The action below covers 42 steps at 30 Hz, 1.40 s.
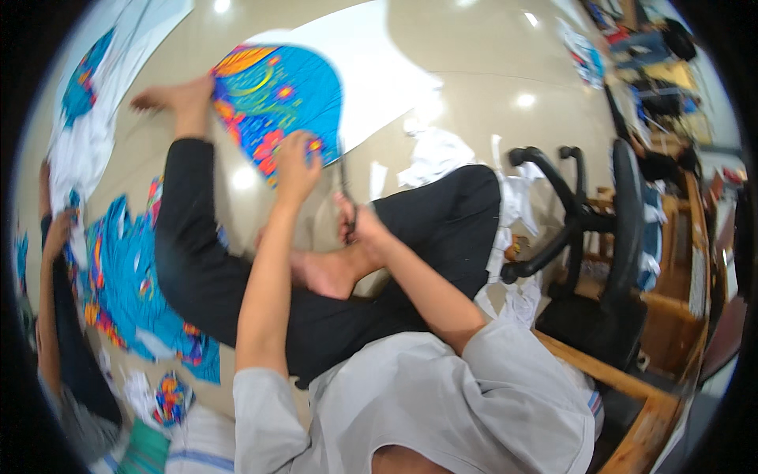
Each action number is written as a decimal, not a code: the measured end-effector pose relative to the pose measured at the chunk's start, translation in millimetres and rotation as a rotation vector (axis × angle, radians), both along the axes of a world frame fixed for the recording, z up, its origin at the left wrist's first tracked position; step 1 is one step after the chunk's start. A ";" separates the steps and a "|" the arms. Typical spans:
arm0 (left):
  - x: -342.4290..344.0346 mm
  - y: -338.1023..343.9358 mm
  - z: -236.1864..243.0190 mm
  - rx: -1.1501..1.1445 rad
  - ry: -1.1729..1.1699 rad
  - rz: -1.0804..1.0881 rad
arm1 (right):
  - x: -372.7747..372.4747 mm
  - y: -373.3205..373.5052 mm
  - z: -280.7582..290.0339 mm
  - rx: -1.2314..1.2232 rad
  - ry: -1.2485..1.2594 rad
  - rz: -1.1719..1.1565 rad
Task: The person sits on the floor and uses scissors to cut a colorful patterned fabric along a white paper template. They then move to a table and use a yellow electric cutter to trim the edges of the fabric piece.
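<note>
My left hand (295, 164) has curled fingers gripping the blue floral fabric (280, 87) near its lower edge. That fabric lies over a large white sheet (379, 67) on the floor, beside my bare left foot. My right hand (354, 225) is closed round the handles of dark scissors (341, 166), whose blades point up along the fabric's lower right edge; whether they touch it I cannot tell. My folded right leg is under and beside that hand.
White scraps (434, 154) lie right of the sheet. An overturned office chair (628, 237) and wooden frame (616, 371) are at right. At left are floral fabric (118, 268) and a co-worker's arm (49, 292). More people (655, 47) appear at upper right.
</note>
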State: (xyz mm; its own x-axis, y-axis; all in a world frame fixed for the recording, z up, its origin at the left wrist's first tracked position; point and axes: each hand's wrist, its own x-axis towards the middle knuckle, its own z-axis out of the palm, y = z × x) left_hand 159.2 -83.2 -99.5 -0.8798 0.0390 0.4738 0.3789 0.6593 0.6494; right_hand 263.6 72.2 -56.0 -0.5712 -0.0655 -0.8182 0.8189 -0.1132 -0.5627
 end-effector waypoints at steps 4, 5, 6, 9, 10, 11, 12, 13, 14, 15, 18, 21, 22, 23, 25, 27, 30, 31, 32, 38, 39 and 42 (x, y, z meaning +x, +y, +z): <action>16.9 6.8 -13.5 -0.167 -0.076 -0.025 | 4.5 6.4 -5.1 -0.047 -0.003 -0.011; 19.6 5.0 -12.7 -0.173 -0.077 -0.018 | 4.5 4.8 0.7 -0.071 0.002 -0.012; 19.1 6.7 -12.2 -0.169 -0.071 -0.019 | 3.0 5.4 4.1 -0.086 0.012 -0.021; 21.9 12.7 -16.8 -0.190 -0.063 -0.004 | 2.9 10.5 -1.0 -0.147 -0.005 -0.027; 21.6 15.5 -17.8 -0.202 -0.059 0.003 | 2.1 12.4 -1.3 -0.162 0.006 -0.017; 21.2 17.6 -18.9 -0.224 -0.026 0.045 | 1.9 11.9 -2.2 -0.172 0.017 -0.021; 21.3 17.4 -19.4 -0.240 -0.023 0.029 | 1.5 11.4 -1.1 -0.171 0.020 -0.021; 21.5 15.6 -19.3 -0.256 -0.020 0.012 | 0.8 10.4 1.0 -0.171 0.023 -0.022; 22.5 15.6 -21.0 -0.273 -0.018 -0.005 | 1.0 10.8 2.3 -0.171 0.027 -0.023; 20.2 15.5 -22.5 -0.258 0.007 -0.005 | -0.1 11.9 2.2 -0.156 0.054 0.001; 18.4 17.5 -25.5 -0.255 0.022 -0.003 | -2.8 15.2 -3.7 -0.147 0.052 0.014; 18.7 16.7 -26.2 -0.240 0.016 -0.014 | -2.3 13.1 -4.1 -0.123 0.021 0.009; 18.2 16.5 -26.6 -0.235 0.017 -0.015 | -2.5 12.7 -5.0 -0.122 0.034 0.014; 17.7 16.3 -26.8 -0.230 0.019 -0.015 | -2.7 12.4 -5.9 -0.121 0.047 0.018; 17.5 15.7 -28.7 -0.225 0.024 -0.015 | -2.7 11.2 -4.6 -0.110 0.059 0.027; 17.6 16.0 -29.2 -0.220 0.031 -0.015 | -3.3 10.7 -1.5 -0.086 0.058 0.033; 17.3 16.3 -28.3 -0.222 0.033 -0.025 | -2.7 12.4 -4.2 -0.094 0.051 0.035; 17.4 16.5 -28.1 -0.224 0.035 -0.025 | -2.5 12.9 -5.4 -0.096 0.057 0.038; 17.3 16.7 -27.7 -0.226 0.037 -0.026 | -2.2 13.1 -6.6 -0.099 0.062 0.041; 17.0 16.1 -28.8 -0.239 0.042 -0.020 | -2.0 11.9 -1.1 -0.088 0.045 0.046; 17.0 16.1 -28.7 -0.245 0.040 -0.021 | -1.8 12.2 -0.9 -0.086 0.038 0.048; 17.1 16.1 -28.5 -0.242 0.032 -0.025 | -0.7 13.8 -2.1 -0.094 0.072 0.066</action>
